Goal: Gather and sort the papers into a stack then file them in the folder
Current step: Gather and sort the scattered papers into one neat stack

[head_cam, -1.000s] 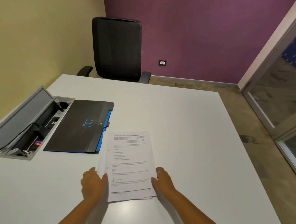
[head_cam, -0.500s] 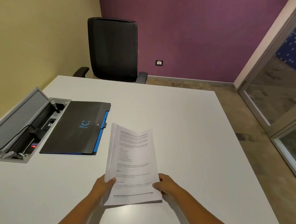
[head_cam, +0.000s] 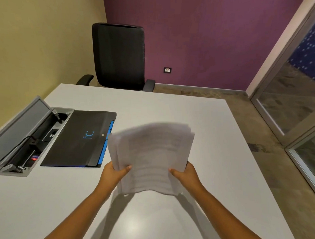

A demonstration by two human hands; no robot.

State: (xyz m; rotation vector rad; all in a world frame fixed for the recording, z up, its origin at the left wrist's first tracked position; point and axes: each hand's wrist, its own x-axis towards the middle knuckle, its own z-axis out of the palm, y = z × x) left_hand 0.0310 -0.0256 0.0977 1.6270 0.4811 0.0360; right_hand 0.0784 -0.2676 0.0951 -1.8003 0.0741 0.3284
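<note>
Both hands gripping one stack of papers (head_cam: 152, 155), lifted off the white table (head_cam: 197, 120) and tilted up toward the camera. Left hand (head_cam: 113, 173) on the stack's left edge near the bottom, thumb over the front face, fingers hidden behind. Right hand (head_cam: 186, 174) mirrored on the right edge, thumb likewise on the front. Neither grip wide; each a pinch across the thickness of the sheets.

Stack blurred by motion; print unreadable. Top edges fanned and staggered, so sheets not yet squared. Bottom edge sagging in a shallow curve between the two hands, just above the tabletop, shadow directly below.

Black folder (head_cam: 77, 138) lying flat and closed on the table to the left of the stack, blue tabs along its right side, upper left corner of the papers overlapping it in view; contact impossible to judge. Open cable box (head_cam: 27, 141) set into the table beyond the folder, lid raised. Black office chair (head_cam: 118, 55) at the far edge.

Judged step: jogging the sheets into alignment. To do it well: loosen the pinch enough for sheets to slide, stand the stack upright, tap the bottom edge on the table, then rotate and tap a long edge. Keep thumbs light, or the fan locks in. Folder not yet opened; one hand needed free for that.
</note>
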